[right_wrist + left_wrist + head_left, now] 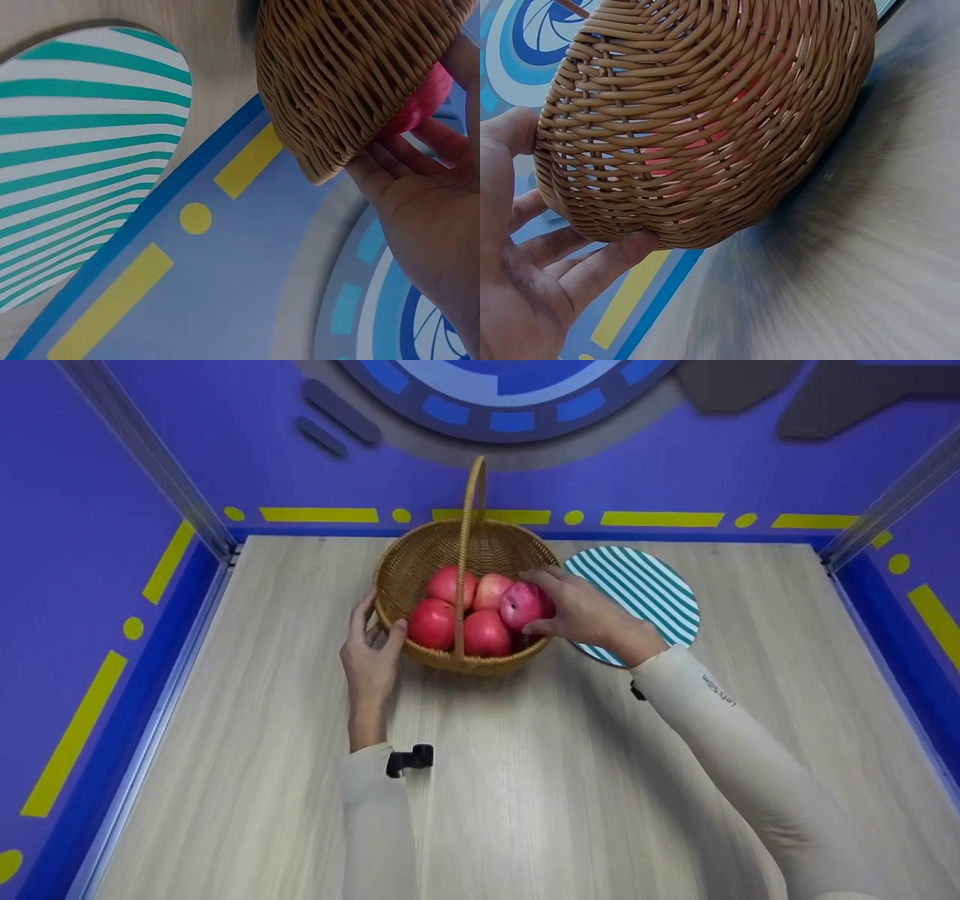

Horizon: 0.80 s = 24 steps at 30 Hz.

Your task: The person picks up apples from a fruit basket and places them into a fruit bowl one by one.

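Observation:
A brown wicker basket (pixel 390 577) with a tall arched handle (pixel 466 525) holds several red apples (pixel 431 622). At its left side my left hand (pixel 371 656) grips the basket, thumb at the rim and fingers spread along the woven wall. The left wrist view shows those fingers (pixel 604 274) pressed against the wicker. My right hand (pixel 581 607) reaches over the right rim and holds a pinkish-red apple (pixel 521 606) between thumb and fingers, right beside the other apples. In the right wrist view the basket wall partly hides this apple (pixel 420 101).
To the basket's right lies a round mat (pixel 649 589) with green and white stripes, partly behind my right hand and forearm. Blue printed walls (pixel 300 480) enclose the wooden table (pixel 480 780) at the back and sides.

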Each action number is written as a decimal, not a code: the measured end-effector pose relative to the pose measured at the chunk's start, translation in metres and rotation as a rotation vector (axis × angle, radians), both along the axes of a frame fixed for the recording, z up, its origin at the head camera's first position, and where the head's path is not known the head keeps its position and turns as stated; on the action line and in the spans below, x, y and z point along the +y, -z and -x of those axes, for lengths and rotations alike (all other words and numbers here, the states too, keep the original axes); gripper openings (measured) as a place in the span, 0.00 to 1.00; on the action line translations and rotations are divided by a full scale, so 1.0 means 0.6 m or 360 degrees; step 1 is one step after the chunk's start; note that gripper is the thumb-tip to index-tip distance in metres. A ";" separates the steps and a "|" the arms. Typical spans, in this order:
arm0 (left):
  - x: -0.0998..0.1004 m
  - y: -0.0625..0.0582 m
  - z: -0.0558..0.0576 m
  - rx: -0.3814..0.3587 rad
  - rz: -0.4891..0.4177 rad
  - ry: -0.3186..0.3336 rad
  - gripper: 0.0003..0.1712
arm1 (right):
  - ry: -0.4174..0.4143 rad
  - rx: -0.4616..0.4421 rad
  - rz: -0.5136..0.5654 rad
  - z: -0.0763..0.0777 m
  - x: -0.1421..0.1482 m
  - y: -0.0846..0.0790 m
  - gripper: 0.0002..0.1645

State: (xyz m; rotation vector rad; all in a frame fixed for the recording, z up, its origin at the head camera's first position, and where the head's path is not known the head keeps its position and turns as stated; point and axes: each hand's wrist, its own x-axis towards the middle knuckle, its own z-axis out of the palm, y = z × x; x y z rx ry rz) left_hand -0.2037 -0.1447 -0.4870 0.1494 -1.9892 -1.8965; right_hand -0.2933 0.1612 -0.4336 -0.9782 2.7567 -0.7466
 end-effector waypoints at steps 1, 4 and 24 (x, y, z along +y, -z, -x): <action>-0.002 0.007 0.004 0.0000 0.0001 -0.0003 0.35 | -0.0004 0.0003 0.0007 0.000 -0.001 0.000 0.47; -0.009 0.031 0.016 0.0014 0.0011 -0.0013 0.36 | -0.0007 0.0009 0.0023 0.001 0.000 0.002 0.47; -0.018 0.058 0.026 0.0030 0.0038 -0.0042 0.34 | 0.0086 -0.0011 0.0436 0.011 0.023 -0.004 0.46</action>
